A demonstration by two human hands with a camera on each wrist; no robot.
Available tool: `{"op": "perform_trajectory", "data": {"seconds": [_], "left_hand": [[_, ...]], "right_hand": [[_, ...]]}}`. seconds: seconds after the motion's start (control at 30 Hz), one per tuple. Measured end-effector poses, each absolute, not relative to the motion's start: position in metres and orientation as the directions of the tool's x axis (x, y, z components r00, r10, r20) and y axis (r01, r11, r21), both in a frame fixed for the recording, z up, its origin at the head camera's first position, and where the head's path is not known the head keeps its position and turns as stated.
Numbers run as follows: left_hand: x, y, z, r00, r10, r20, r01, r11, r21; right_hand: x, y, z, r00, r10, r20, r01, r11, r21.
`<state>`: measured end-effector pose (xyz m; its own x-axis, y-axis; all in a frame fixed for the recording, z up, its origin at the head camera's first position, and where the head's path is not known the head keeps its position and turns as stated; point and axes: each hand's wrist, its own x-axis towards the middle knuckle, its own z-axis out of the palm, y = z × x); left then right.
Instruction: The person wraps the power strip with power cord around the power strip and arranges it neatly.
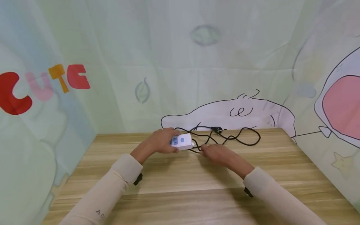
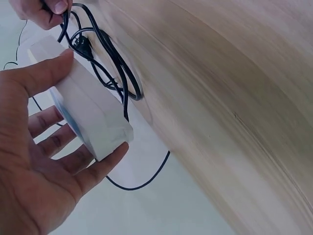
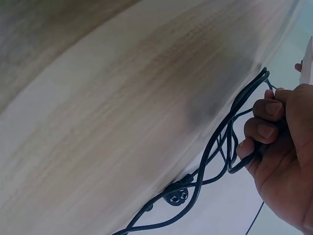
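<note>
A white power strip (image 1: 184,141) with blue socket faces is gripped at its left end by my left hand (image 1: 163,140). In the left wrist view, the thumb lies along one side of the power strip (image 2: 90,105) and the fingers wrap the other. My right hand (image 1: 216,153) holds part of the black power cord (image 1: 250,144), its fingers curled round it in the right wrist view. Loose loops of cord spread behind and right of the hands. The black plug (image 1: 216,129) lies near the table's back edge.
The wooden table (image 1: 180,200) runs up to a printed fabric backdrop (image 1: 174,78) at the back. Fabric walls also stand at left and right, the left one bearing coloured letters (image 1: 59,78).
</note>
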<state>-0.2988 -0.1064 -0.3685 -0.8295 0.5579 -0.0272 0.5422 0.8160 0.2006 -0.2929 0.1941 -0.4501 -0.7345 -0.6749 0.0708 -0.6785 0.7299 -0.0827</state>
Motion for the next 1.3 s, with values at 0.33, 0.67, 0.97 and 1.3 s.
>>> {"op": "perform_trajectory", "data": {"seconds": [0.33,0.67,0.97,1.3], "left_hand": [[-0.298,-0.101,-0.372,-0.823,0.568,0.017,0.549,0.787,0.283],[-0.297,-0.092,-0.376,-0.833,0.55,0.062,0.536,0.774,0.338],[-0.294,-0.087,-0.384,-0.845,0.527,0.085,0.527,0.799,0.289],[-0.288,-0.083,-0.389,-0.822,0.558,0.116,0.568,0.819,0.084]], "right_hand": [[-0.297,0.183,-0.456,-0.758,-0.649,0.069,-0.652,0.756,-0.047],[-0.31,0.171,-0.478,-0.749,-0.65,0.126,-0.657,0.753,-0.023],[-0.269,0.154,-0.428,-0.763,-0.647,-0.007,-0.638,0.754,-0.158],[-0.258,0.153,-0.419,-0.681,-0.731,0.042,-0.732,0.677,-0.078]]}}
